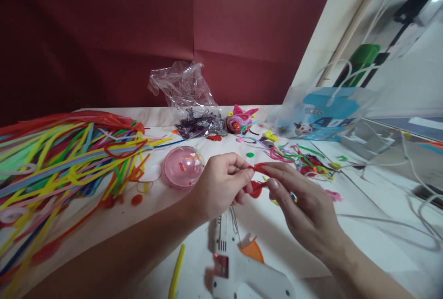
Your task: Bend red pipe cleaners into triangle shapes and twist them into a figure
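We pinch a red strip (257, 168) btwn L hand (219, 182) & R hand (306, 204) fingertips — glue gun (242, 271) (red light (216, 255) on) lies below.

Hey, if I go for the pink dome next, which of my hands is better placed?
Probably your left hand: it's right beside the pink dome, while your right hand would likely have to reach across it. Your left hand pinches the red strip, though.
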`<state>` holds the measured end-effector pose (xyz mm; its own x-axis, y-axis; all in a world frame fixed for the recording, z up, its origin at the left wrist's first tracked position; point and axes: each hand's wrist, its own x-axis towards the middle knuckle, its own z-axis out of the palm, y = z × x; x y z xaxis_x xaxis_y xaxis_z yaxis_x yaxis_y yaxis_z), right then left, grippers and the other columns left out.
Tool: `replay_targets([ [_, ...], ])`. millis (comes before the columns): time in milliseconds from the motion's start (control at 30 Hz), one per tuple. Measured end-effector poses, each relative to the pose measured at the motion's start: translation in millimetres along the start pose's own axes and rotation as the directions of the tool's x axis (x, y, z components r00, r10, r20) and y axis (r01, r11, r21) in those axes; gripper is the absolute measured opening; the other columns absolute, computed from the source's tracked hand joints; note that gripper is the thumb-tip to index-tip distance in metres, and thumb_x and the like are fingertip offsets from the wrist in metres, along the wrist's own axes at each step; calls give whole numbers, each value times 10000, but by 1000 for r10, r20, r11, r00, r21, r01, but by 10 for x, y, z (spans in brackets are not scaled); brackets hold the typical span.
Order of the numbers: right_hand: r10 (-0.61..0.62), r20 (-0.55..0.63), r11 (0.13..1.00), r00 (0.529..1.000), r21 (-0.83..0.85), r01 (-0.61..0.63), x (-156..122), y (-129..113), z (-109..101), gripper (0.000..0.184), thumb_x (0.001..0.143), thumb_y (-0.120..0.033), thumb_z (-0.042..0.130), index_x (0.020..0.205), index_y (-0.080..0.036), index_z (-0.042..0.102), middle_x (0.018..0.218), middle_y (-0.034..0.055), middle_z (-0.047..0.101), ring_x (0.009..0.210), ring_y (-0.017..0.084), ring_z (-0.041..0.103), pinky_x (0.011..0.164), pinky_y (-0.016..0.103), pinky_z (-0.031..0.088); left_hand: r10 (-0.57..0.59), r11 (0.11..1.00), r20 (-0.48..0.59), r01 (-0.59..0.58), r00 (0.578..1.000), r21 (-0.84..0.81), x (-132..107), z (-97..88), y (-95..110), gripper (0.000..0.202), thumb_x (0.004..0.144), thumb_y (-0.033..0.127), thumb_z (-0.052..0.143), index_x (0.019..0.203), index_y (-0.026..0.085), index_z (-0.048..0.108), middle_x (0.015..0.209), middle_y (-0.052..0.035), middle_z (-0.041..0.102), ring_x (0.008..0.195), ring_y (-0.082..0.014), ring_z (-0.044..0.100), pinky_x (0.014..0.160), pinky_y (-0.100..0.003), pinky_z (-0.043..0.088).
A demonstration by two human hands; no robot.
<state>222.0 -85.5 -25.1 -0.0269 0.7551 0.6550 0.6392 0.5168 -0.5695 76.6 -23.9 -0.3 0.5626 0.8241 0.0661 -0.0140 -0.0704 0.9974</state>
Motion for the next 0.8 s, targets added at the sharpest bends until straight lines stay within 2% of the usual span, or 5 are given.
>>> replay_targets([
  [100, 166, 141, 980, 976, 86, -179, 48, 6, -10, 178, 840, -271, 506, 843, -163, 648, 690, 30, 606, 559, 115, 512, 490, 223, 403, 74, 997, -54, -73, 996, 24, -19, 18, -19, 87, 750, 188, 519, 676, 145, 503, 497, 47, 515, 345, -34, 434, 340, -137, 340],
  [167, 292, 312, 906, 904, 214, -366, 86, 37, -38, 206, 810, -314, 550, 705, -157, 631, 583, 8, 578, 474, 90, 463, 417, 199, 356, 100, 994, -87, -96, 991, 46, -27, 32, -49, 83, 749, 201, 520, 685, 149, 509, 520, 45, 515, 353, -34, 429, 338, -140, 339],
  [300, 313, 602, 519, 734, 539, -664, 103, 149, -108, 276, 756, -379, 605, 600, -156, 559, 486, -1, 571, 313, 41, 359, 288, 163, 214, 133, 989, -106, -125, 985, 76, -29, 57, -100, 80, 748, 207, 524, 698, 146, 511, 540, 39, 518, 365, -27, 414, 355, -143, 334],
  [500, 122, 634, 248, 763, 725, -642, 38, 251, -128, 250, 683, -390, 682, 840, -195, 676, 499, -8, 569, 337, 62, 440, 337, 172, 299, 40, 988, -106, -55, 994, -145, -40, 68, -40, 115, 754, 223, 519, 673, 148, 490, 498, 46, 492, 337, -17, 367, 329, -137, 241],
  [800, 293, 491, 299, 820, 768, -567, 107, 177, 2, 183, 677, -168, 704, 847, -213, 651, 518, -48, 562, 334, 49, 465, 342, 156, 348, -134, 883, -82, 81, 988, -462, 6, -3, -3, 176, 765, 180, 499, 602, 134, 452, 526, 45, 465, 310, 3, 299, 329, -165, 140],
])
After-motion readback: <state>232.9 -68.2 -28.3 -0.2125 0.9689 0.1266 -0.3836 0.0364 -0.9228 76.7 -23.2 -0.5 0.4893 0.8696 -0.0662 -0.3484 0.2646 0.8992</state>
